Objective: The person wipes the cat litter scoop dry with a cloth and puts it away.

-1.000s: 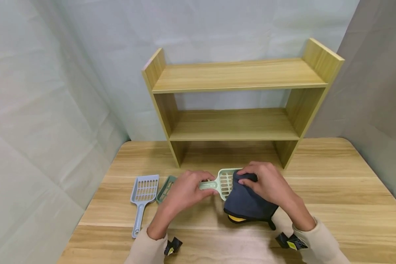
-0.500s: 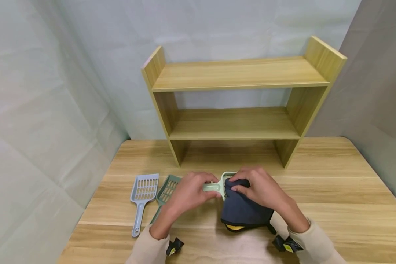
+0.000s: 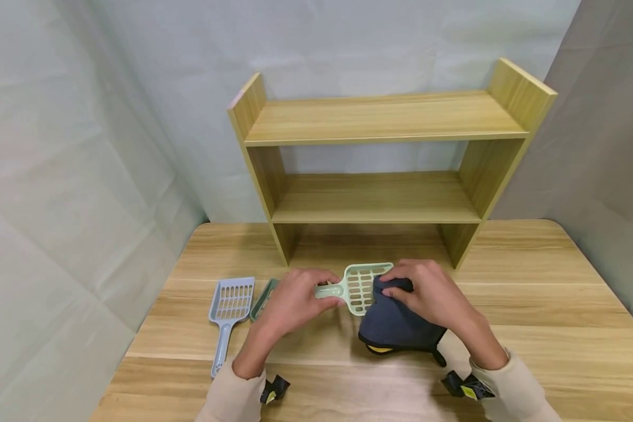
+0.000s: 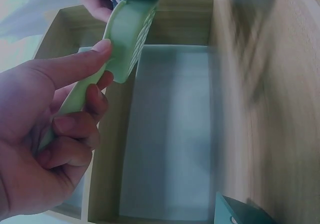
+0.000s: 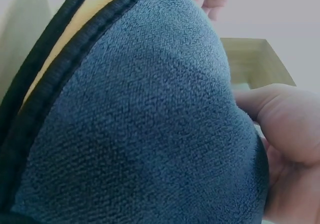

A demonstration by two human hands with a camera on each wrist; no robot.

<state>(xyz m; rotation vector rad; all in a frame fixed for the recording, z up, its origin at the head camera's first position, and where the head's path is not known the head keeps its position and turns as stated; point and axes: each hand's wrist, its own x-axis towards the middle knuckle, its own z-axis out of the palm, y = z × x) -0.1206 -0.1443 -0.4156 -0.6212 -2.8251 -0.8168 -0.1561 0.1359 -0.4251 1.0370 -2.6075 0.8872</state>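
Note:
My left hand (image 3: 295, 305) grips the handle of a light green slotted litter scoop (image 3: 360, 287), raised above the table; in the left wrist view the fingers curl round the handle of the scoop (image 4: 127, 34). A folded dark blue cloth (image 3: 398, 322) with black edging and a yellow underside is pinched in my right hand (image 3: 432, 290). Its upper part lies against the right side of the scoop's slotted head and covers some of the slots. In the right wrist view the cloth (image 5: 145, 109) fills most of the picture, with my right thumb (image 5: 285, 114) beside it.
A blue-grey litter scoop (image 3: 231, 310) lies on the wooden table (image 3: 548, 328) at the left. Next to it a dark green scoop (image 3: 264, 299) is partly hidden by my left hand. A wooden shelf unit (image 3: 380, 214) stands behind my hands.
My right hand and the cloth moved left over the scoop's head, then back right, baring more slots. My left hand and scoop shifted slightly right, then back left.

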